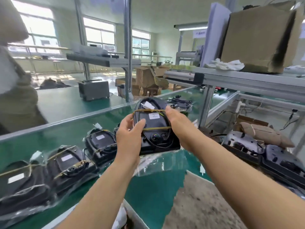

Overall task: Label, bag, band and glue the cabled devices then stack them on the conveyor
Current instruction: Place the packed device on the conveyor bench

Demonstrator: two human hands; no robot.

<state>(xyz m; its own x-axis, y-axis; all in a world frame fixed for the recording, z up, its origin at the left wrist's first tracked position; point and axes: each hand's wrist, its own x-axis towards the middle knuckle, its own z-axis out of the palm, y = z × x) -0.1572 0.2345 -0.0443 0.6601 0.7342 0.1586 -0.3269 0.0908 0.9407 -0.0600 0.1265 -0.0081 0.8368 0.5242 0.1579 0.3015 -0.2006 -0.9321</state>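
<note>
I hold a black cabled device (153,128) in a clear plastic bag above the green conveyor belt (69,129). It carries a white label (153,116) and two yellowish rubber bands, with a white connector (148,105) at its top. My left hand (129,139) grips its left side, thumb on the front. My right hand (179,124) grips its right edge. The bag's loose end (158,164) hangs below the device.
A row of bagged, banded devices (66,162) lies on the belt at left. More black devices (264,156) sit at right by brown packing material. A grey box (94,90) stands beyond the belt. A cardboard box (259,38) and white gloves (226,63) rest on the shelf. A person (14,90) stands far left.
</note>
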